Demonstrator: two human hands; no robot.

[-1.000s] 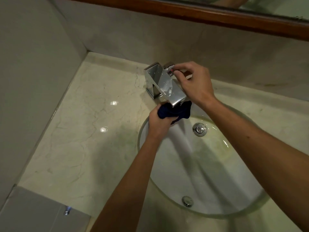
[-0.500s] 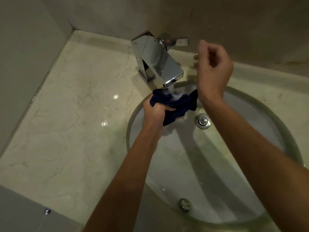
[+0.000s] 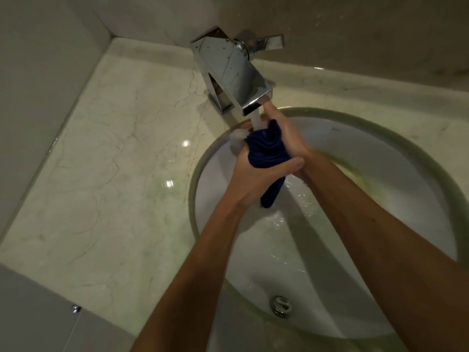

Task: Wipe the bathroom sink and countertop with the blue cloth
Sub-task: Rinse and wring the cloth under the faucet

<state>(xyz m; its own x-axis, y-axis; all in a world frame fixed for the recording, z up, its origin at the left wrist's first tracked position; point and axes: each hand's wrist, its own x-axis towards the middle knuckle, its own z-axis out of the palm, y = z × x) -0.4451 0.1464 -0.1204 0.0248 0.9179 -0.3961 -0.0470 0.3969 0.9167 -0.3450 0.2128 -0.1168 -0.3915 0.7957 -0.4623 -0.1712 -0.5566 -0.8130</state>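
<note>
The dark blue cloth (image 3: 266, 148) is bunched up under the running water from the chrome faucet (image 3: 228, 69), over the round white sink (image 3: 380, 199). My left hand (image 3: 251, 174) grips the cloth from the left and below, thumb across its front. My right hand (image 3: 286, 138) wraps around the cloth from the right, fingertips up by the spout. A tail of the cloth hangs down between my wrists. The pale marble countertop (image 3: 114, 174) spreads to the left of the sink.
The faucet handle (image 3: 264, 43) sticks out to the right behind the spout. An overflow fitting (image 3: 280, 306) sits at the sink's near side. Walls close in at the left and back. Water runs down the basin.
My right hand left the faucet handle and came down onto the cloth. Water now flows over the cloth. The view has tilted further down and closer.
</note>
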